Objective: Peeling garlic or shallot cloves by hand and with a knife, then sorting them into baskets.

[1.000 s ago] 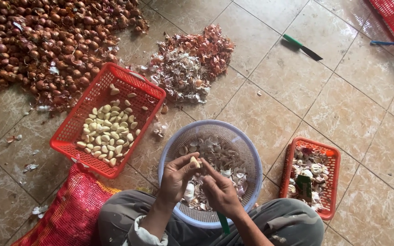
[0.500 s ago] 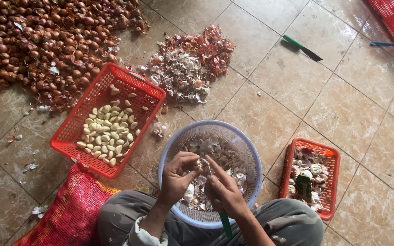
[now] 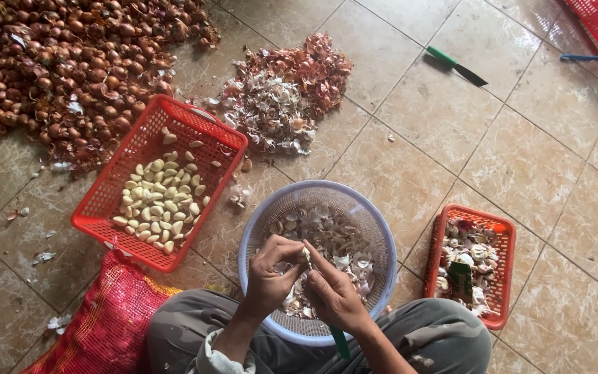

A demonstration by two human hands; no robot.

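A tiled floor (image 3: 520, 159) lay scattered with shallots (image 3: 57, 69) and a heap of peelings (image 3: 285, 97). Over a pale round basket (image 3: 375, 228) of skins, the left hand (image 3: 271, 277) pinched a small clove (image 3: 306, 256) between curled fingers. The right hand (image 3: 333, 294) was closed around a green-handled knife (image 3: 339, 341), its thumb touching the clove. A red basket (image 3: 105, 208) of peeled cloves sat just left.

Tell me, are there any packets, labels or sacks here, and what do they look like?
Small green packet: lies in the small red basket at right, among pale peels; flat, dark green, print too small to tell.
Red mesh sack: on the floor by the person's left knee, crumpled, red net with a yellow edge.
No signs or screens are in view.
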